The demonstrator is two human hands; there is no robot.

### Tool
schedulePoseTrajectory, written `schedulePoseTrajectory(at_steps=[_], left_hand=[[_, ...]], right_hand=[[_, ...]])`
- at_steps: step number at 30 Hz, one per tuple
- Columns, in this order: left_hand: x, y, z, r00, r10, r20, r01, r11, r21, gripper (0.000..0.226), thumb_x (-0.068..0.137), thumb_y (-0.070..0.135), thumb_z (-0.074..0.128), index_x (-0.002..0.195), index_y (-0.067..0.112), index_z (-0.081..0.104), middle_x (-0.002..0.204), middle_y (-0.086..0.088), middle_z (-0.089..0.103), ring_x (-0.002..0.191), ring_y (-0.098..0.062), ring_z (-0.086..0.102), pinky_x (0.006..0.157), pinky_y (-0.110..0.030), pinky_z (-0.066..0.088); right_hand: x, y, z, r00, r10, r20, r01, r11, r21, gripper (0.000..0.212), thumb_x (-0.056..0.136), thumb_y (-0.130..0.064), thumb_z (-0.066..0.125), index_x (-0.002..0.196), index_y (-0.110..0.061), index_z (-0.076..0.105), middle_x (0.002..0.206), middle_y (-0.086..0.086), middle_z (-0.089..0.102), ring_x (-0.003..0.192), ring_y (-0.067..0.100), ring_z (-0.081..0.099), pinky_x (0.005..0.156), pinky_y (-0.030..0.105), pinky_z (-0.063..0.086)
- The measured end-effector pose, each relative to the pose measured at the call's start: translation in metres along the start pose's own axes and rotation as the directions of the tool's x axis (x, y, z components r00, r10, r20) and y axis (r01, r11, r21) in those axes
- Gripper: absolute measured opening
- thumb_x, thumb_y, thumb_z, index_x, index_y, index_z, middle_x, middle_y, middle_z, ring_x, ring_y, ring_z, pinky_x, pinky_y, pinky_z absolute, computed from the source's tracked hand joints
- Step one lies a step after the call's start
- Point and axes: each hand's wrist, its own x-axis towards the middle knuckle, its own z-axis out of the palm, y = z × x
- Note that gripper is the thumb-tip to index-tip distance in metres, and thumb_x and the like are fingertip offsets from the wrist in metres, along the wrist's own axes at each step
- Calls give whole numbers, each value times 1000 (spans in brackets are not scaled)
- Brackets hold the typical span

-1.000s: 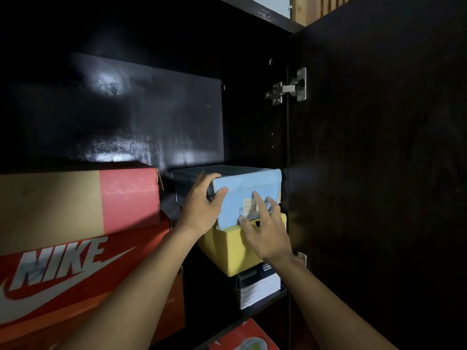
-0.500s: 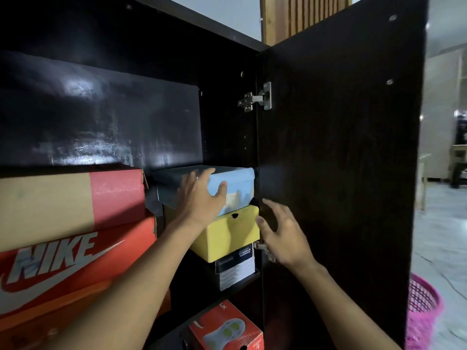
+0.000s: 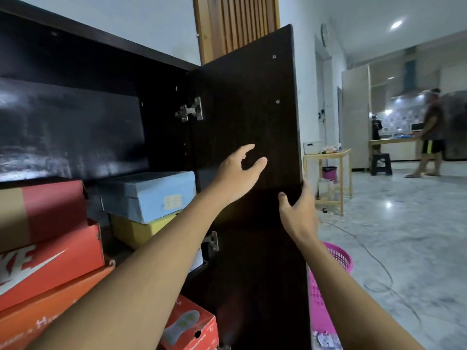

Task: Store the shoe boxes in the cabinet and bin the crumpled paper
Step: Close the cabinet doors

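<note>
A light blue shoe box (image 3: 147,195) rests on a yellow box (image 3: 136,231) inside the dark cabinet (image 3: 75,127). Red and orange shoe boxes (image 3: 48,251) are stacked to their left, and another red box (image 3: 192,324) sits on the shelf below. The cabinet door (image 3: 247,117) stands open. My left hand (image 3: 240,170) hovers open in front of the door's inner face, holding nothing. My right hand (image 3: 298,210) has its fingers curled round the door's outer edge. A pink basket (image 3: 328,284) stands behind the door with crumpled paper (image 3: 326,338) in its bottom.
A small yellow table (image 3: 328,157) with small items stands by the wall, with a second pink bin (image 3: 329,173) under it. A cable (image 3: 374,258) trails over the marble floor. Two people stand in the far kitchen (image 3: 432,132).
My left hand left the blue box and moved right toward the door. My right hand moved from the box front to the door's edge. The view swung right, showing the room.
</note>
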Motion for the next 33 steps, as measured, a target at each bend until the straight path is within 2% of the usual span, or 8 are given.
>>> schedulePoseTrajectory(at_steps=[7,14,17,21,26,30,32,33], left_hand=[[-31,6,16,998,57,31,-55,997,-59,64,95,45,56,150,44,23,159,7,24,144,-17,28,114,-39,31],[-71,-26,-25,971,65,-228,-70,997,-14,73,96,37,58,153,43,13,160,13,22,145,-9,23,102,-24,21],[-82,-51,-58,954,30,-299,-28,1000,10,69,99,30,53,154,41,13,156,11,34,141,-8,33,103,-21,25],[-89,-84,-102,956,49,-289,-72,995,-69,67,98,19,56,152,40,24,144,18,50,132,4,45,116,-32,34],[-89,-114,-135,923,-41,-383,-12,991,-136,72,98,7,54,154,34,17,115,41,47,99,32,46,86,5,34],[-79,-146,-157,877,-97,-471,70,995,-76,69,99,9,52,154,31,16,126,35,41,120,11,41,93,6,29],[-72,-166,-167,841,-111,-529,116,993,-23,66,99,11,53,154,31,21,136,9,56,121,-4,54,99,-12,41],[-70,-173,-171,823,-124,-554,157,988,12,65,99,13,54,153,32,23,122,-3,67,107,-13,64,93,-26,48]], right_hand=[[-40,-12,-12,987,-160,7,159,986,44,48,96,-37,57,140,-27,44,135,-3,58,117,8,55,101,39,48],[-105,-40,38,840,-500,210,460,862,215,57,92,-31,58,147,-26,42,136,-22,52,124,-14,45,99,13,40],[-128,-57,72,759,-563,327,504,826,252,70,90,-42,57,153,-30,29,154,-12,39,140,-4,33,110,20,36],[-144,-78,111,722,-528,447,443,849,288,85,82,-58,54,142,-63,-5,162,-17,1,149,1,4,116,26,25],[-153,-93,158,673,-488,556,478,860,177,95,86,-58,59,135,-65,-22,161,-12,-22,148,10,-20,112,47,31],[-151,-105,196,623,-468,627,562,825,58,102,84,-61,59,141,-56,-25,159,0,-30,148,24,-23,111,56,35],[-147,-110,214,607,-439,663,589,808,-3,103,84,-61,59,145,-50,-23,159,4,-30,148,31,-20,112,59,30],[-146,-112,223,599,-424,680,595,803,-24,103,84,-62,59,146,-49,-22,159,5,-30,148,33,-19,113,61,27]])
